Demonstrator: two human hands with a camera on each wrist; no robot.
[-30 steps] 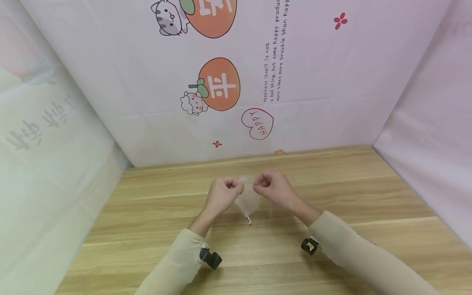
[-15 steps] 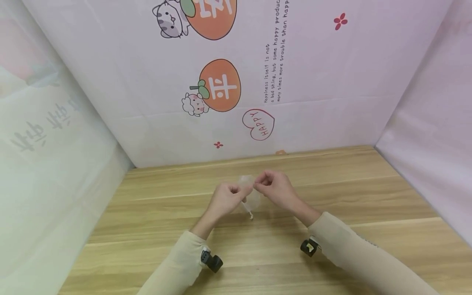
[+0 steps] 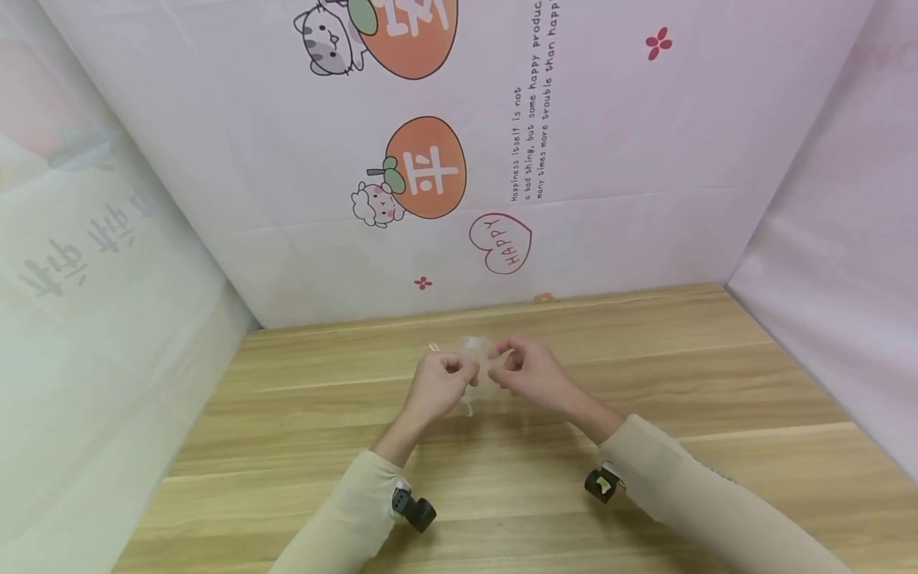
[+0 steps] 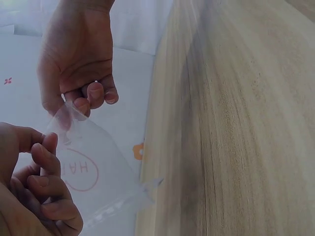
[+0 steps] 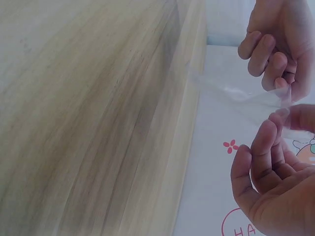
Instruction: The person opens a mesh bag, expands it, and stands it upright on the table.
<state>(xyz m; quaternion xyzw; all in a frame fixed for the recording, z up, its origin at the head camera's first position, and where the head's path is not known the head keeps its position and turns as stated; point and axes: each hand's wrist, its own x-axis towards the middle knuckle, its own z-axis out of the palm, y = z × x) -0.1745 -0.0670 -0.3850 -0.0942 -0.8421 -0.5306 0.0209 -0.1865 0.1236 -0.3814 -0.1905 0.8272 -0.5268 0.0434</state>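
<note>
Both hands hold a small clear plastic bag [image 3: 479, 356] just above the wooden table [image 3: 681, 375]. My left hand [image 3: 450, 373] pinches the bag's left edge with curled fingers. The right hand [image 3: 511, 365] pinches its right edge, close beside the left. In the left wrist view the bag [image 4: 101, 169] spreads between my left hand [image 4: 37, 189] and the right hand [image 4: 81, 93] above it. The right wrist view shows the film [image 5: 236, 93] stretched between the right hand [image 5: 275, 147] and the left hand [image 5: 275, 49].
A printed backdrop [image 3: 430, 167] with cartoon figures stands along the table's far edge. Pale sheets wall in the left side [image 3: 93, 319] and the right side [image 3: 839, 239]. Small black wrist cameras [image 3: 412, 510] sit on both beige sleeves.
The hands have drawn closer together. The bag, which hung down below them, now lies bunched up between the fingers, with one end poking out to the left.
</note>
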